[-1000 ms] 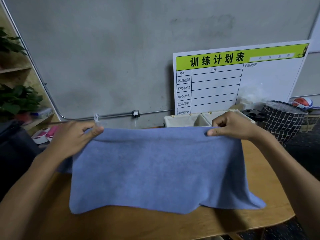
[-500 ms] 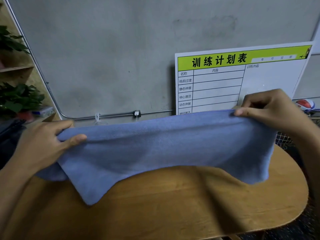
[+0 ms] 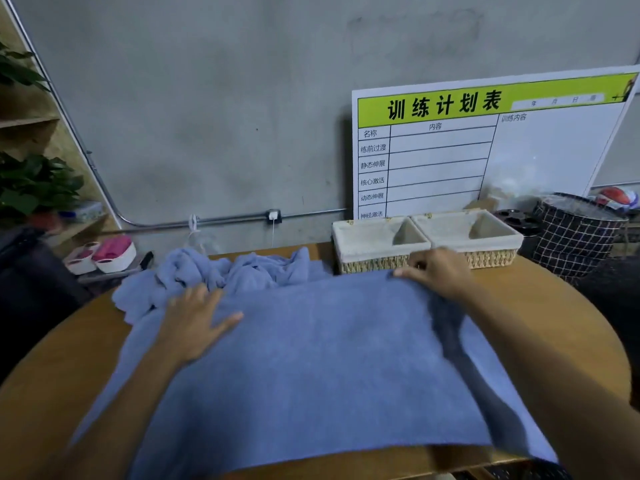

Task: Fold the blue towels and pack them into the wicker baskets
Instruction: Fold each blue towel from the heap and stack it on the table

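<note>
Your blue towel (image 3: 311, 368) lies spread on the desk (image 3: 561, 327). Your left hand (image 3: 194, 320) presses it flat, fingers wide; your right hand (image 3: 436, 271) pinches its far corner. Next, likely fold it in half. Two wicker baskets (image 3: 426, 244) wait just beyond that right grip; crumpled towels (image 3: 221, 271) crowd beyond the left.

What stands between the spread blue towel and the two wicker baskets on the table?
Nothing visible. The spread towel lies flat under both hands; its far edge, under the right hand, reaches the front of the left basket. Both baskets look empty. The crumpled towels sit left of that path.
</note>
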